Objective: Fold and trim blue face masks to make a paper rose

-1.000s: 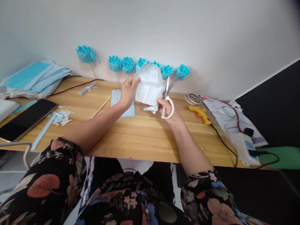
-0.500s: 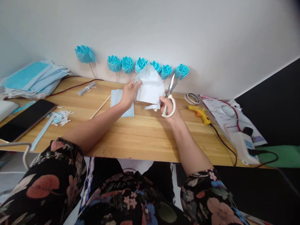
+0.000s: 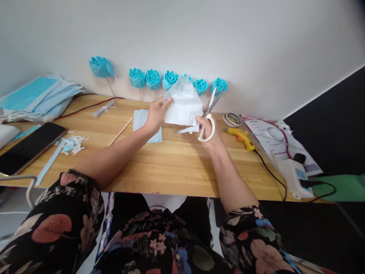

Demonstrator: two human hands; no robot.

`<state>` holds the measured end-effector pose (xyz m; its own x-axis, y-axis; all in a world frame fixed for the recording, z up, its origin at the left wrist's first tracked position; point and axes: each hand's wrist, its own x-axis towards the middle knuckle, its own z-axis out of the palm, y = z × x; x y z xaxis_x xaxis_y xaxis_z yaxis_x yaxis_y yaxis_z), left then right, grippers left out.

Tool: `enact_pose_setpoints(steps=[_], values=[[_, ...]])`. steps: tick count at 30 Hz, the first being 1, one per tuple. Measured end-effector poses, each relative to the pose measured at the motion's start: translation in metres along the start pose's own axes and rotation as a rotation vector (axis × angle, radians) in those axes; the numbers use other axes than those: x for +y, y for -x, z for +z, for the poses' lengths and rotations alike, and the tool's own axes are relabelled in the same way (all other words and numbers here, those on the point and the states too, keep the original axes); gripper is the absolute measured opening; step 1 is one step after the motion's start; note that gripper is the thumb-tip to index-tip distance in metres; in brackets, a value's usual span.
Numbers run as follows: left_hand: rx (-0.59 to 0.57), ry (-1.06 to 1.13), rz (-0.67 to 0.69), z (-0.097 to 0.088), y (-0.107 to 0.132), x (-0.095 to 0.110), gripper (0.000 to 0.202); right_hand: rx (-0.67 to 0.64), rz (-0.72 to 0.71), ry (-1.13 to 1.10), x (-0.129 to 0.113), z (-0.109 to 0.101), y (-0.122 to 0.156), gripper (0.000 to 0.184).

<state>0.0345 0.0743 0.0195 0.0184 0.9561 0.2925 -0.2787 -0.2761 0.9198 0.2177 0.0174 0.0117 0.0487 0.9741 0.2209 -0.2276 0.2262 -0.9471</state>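
My left hand pinches the left edge of a white, opened-out face mask piece, rounded to a peak at the top. It is held up above the table. My right hand has the scissors by their white handles, blades spread and pointing up. Its thumb also presses the lower right corner of the mask piece. A narrow pale strip hangs below that corner. Behind my left wrist, pale blue mask pieces lie stacked on the table.
Several blue flowers on sticks lean along the wall. At right are tape rolls, a yellow glue gun and a power strip. At left are a mask stack, a phone, scraps and a wooden stick.
The view has shifted slightly. My right hand with the scissors and the mask piece have moved a little to the right. Both hands keep their hold.
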Motion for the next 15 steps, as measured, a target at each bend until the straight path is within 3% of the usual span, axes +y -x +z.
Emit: enact_pose_setpoints(steps=[5, 15], values=[[0.003, 0.016, -0.007, -0.0018, -0.001, 0.0033, 0.026, 0.029, -0.026, 0.02, -0.0042, 0.0, 0.001, 0.064], [0.025, -0.039, 0.002, -0.0039, -0.0039, 0.0074, 0.024, 0.065, -0.036, 0.137, -0.0101, 0.0006, 0.0029, 0.063]])
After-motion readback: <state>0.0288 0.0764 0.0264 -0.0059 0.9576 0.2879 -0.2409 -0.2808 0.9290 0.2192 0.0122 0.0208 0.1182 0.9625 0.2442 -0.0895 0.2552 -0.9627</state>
